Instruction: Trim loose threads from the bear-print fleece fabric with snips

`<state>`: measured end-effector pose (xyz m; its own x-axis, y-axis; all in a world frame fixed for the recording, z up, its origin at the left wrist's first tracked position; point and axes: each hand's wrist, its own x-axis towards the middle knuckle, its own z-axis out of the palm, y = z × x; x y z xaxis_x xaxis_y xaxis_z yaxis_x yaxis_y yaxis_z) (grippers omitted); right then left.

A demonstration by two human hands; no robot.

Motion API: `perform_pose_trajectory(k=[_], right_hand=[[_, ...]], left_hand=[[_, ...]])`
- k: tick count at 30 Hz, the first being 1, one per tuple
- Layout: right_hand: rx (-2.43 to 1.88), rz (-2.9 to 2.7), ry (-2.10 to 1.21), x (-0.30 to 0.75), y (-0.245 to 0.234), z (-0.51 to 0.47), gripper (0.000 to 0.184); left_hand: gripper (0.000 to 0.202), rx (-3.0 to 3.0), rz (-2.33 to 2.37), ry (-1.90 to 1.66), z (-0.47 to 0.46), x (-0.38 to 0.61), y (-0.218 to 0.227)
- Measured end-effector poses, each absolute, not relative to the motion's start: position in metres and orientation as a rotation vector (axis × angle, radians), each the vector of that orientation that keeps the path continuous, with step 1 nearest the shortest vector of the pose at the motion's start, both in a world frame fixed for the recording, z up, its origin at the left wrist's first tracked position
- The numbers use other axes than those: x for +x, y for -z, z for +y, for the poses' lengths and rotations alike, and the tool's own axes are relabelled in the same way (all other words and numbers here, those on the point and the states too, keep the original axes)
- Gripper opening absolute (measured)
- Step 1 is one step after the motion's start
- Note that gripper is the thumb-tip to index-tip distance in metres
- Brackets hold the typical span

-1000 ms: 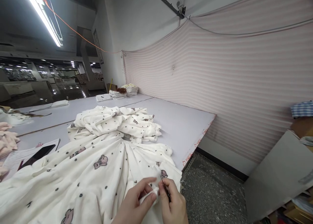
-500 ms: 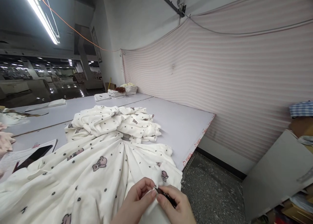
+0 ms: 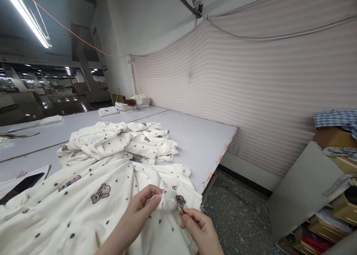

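A white fabric printed with small bears and hearts (image 3: 83,195) is spread over the near part of the pale table (image 3: 195,136). My left hand (image 3: 142,206) pinches a bunched fold of this fabric near the table's front corner. My right hand (image 3: 199,229) is closed around a thin dark tool (image 3: 182,210), its tip touching the fold beside a bear print. A second heap of the same printed fabric (image 3: 119,141) lies further back on the table.
A black phone (image 3: 19,186) rests on papers at the left. Stacks of folded cloth (image 3: 134,103) sit at the table's far end. A striped pink curtain (image 3: 264,91) hangs behind. Cardboard boxes and a grey board (image 3: 306,188) stand at the right on the speckled floor.
The view has swung to the right and down. My left hand has lifted the fold higher, and my right hand has dropped below it with the tool's tip pointing up at the fabric.
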<state>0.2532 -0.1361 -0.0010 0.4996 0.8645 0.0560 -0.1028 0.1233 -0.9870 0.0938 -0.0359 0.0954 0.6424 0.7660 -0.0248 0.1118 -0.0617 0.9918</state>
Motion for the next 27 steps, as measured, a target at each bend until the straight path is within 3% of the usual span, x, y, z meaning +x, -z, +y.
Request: perform_pose_trajectory(k=[3, 8, 12, 27], right_hand=[[-1.234, -0.829, -0.761, 0.250, -0.004, -0.135, 0.041], [-1.375, -1.092, -0.449, 0.243, -0.021, -0.132, 0.024], [-1.421, -1.103, -0.330, 0.243, -0.025, -0.131, 0.020], [-1.445, -1.057, -0.406, 0.252, -0.017, -0.131, 0.016]], left_hand=[[0.024, 1.337, 0.739, -0.611, -0.042, 0.102, -0.092], [0.028, 1.299, 0.729, -0.568, -0.051, 0.111, -0.071], [0.030, 1.310, 0.728, -0.561, -0.049, 0.114, -0.061], [0.026, 1.055, 0.679, -0.562, -0.053, 0.123, -0.065]])
